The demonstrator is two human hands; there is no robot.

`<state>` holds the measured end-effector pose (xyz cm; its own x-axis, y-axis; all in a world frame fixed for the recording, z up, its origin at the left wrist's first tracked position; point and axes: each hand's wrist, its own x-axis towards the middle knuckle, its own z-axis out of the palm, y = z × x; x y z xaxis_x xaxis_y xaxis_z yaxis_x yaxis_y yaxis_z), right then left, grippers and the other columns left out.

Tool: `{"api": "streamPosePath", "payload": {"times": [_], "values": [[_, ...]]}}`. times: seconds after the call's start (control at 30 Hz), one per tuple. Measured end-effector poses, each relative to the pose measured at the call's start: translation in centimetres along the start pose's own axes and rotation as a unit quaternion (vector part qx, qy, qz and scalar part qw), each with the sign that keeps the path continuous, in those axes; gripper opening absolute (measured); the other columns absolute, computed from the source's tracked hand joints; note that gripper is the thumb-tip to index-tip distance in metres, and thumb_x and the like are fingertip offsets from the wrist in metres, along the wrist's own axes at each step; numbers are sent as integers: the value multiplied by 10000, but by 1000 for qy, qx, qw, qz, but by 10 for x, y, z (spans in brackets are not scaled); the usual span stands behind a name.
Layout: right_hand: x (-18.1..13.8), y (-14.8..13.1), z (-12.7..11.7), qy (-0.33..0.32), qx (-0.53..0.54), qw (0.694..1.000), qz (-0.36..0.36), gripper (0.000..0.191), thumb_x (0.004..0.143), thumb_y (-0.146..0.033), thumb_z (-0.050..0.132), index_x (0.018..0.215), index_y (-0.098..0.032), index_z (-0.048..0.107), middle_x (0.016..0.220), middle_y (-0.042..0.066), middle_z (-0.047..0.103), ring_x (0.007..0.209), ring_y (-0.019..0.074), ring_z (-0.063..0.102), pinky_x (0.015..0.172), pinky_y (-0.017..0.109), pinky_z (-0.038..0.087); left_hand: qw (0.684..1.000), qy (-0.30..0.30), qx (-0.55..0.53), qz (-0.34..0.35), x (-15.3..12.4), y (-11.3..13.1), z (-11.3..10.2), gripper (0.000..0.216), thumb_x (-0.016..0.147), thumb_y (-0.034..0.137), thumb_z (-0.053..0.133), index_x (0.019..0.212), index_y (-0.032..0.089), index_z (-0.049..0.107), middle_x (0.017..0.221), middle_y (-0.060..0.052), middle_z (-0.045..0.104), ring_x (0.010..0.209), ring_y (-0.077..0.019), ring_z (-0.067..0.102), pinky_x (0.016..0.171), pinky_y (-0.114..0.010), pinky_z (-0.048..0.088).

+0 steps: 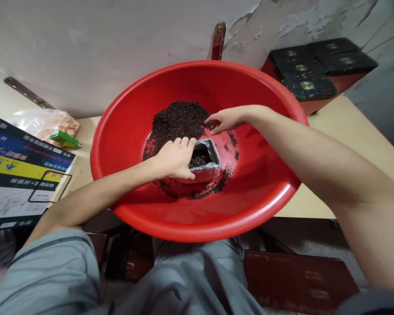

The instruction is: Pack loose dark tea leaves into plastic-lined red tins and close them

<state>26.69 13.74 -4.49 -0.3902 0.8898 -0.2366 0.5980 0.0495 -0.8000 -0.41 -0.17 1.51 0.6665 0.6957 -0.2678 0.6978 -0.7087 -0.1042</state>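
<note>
A big red plastic basin [265, 192] fills the middle of the view. Inside it, a heap of dark, loose, tea-like leaves [180, 120] lies toward the far side, with scattered bits around the bottom. My left hand [175, 159] grips the left side of a small red box [205, 175] lined with a silvery bag, and some dark leaves show inside the box. Just beyond the box's far right corner is my right hand [228, 120], fingers apart and curved, with nothing visible in them. It hovers beside the right edge of the heap.
Several red boxes with black lids [307, 72] stand at the back right of the pale table [357, 144]. On the left are a printed carton [16, 175], a clear plastic bag [46, 122] and a green packet [65, 139]. The peeling wall [134, 48] rises behind the basin.
</note>
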Motion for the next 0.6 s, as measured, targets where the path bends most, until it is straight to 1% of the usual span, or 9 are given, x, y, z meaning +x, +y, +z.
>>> {"api": "streamPosePath", "payload": {"times": [0.07, 0.13, 0.23, 0.3, 0.37, 0.43, 0.5, 0.53, 0.6], "values": [[-3, -4, -1, -16, -48, 999, 1, 495, 679, -313, 956, 1132, -243, 769, 1030, 47, 765, 1213, 368, 662, 1043, 480, 534, 1000, 4, 3, 16, 2, -1, 1, 1056, 717, 546, 847, 1557, 94, 394, 1447, -255, 579, 1294, -412, 574, 1044, -462, 498], [-12, -16, -1, -31, -81, 996, 3, 476, 730, -438, 932, 1132, -254, 757, 1007, 54, 767, 1153, 346, 694, 986, 442, 567, 1000, 13, -2, -1, 4, -4, 1, 1079, 715, 579, 846, 1566, 93, 394, 1458, -266, 577, 1303, -412, 581, 1045, -457, 501], [-34, -45, 7, -44, -43, 998, 17, 498, 801, -656, 831, 1071, -250, 727, 887, 78, 745, 968, 314, 758, 831, 404, 616, 999, 9, -17, -40, 6, -10, -5, 1114, 763, 685, 778, 1601, 75, 369, 1492, -291, 561, 1334, -419, 583, 1067, -460, 495], [-52, -66, 19, -62, -28, 997, 42, 562, 809, -724, 786, 1080, -240, 698, 803, 81, 722, 818, 303, 773, 729, 402, 628, 998, -21, -47, -29, 3, -17, -12, 1151, 815, 777, 676, 1657, 88, 301, 1587, -296, 484, 1404, -421, 543, 1094, -457, 483], [-68, -83, 35, -89, -60, 990, 93, 574, 809, -655, 814, 1168, -233, 664, 741, 68, 712, 677, 289, 757, 644, 402, 627, 995, -37, -91, -32, 0, -27, -19, 1133, 864, 844, 555, 1701, 146, 244, 1651, -265, 432, 1442, -414, 526, 1102, -451, 484], [-77, -95, 50, -94, -113, 977, 151, 570, 843, -478, 809, 1305, -218, 600, 687, 57, 705, 583, 285, 728, 578, 402, 615, 988, -29, -125, -82, 1, -41, -24, 1049, 921, 846, 458, 1709, 185, 254, 1605, -240, 514, 1400, -412, 579, 1079, -463, 504], [-81, -100, 62, -73, -180, 963, 185, 548, 870, -296, 728, 1375, -181, 548, 663, 72, 698, 571, 303, 722, 553, 409, 601, 979, -8, -135, -154, 7, -60, -26, 883, 999, 774, 381, 1660, 188, 387, 1483, -227, 637, 1327, -418, 640, 1044, -490, 529], [-80, -102, 66, -54, -222, 955, 187, 516, 866, -226, 687, 1361, -161, 556, 672, 92, 701, 596, 317, 729, 566, 416, 597, 973, 1, -134, -186, 10, -70, -25, 796, 1031, 723, 362, 1608, 186, 478, 1437, -220, 673, 1306, -419, 654, 1034, -501, 537], [-79, -102, 70, -25, -296, 939, 175, 446, 851, -148, 630, 1295, -152, 595, 723, 129, 714, 643, 329, 741, 600, 418, 586, 964, 13, -130, -230, 17, -91, -21, 650, 1063, 624, 383, 1488, 193, 620, 1414, -201, 693, 1300, -411, 657, 1037, -505, 543]]}}
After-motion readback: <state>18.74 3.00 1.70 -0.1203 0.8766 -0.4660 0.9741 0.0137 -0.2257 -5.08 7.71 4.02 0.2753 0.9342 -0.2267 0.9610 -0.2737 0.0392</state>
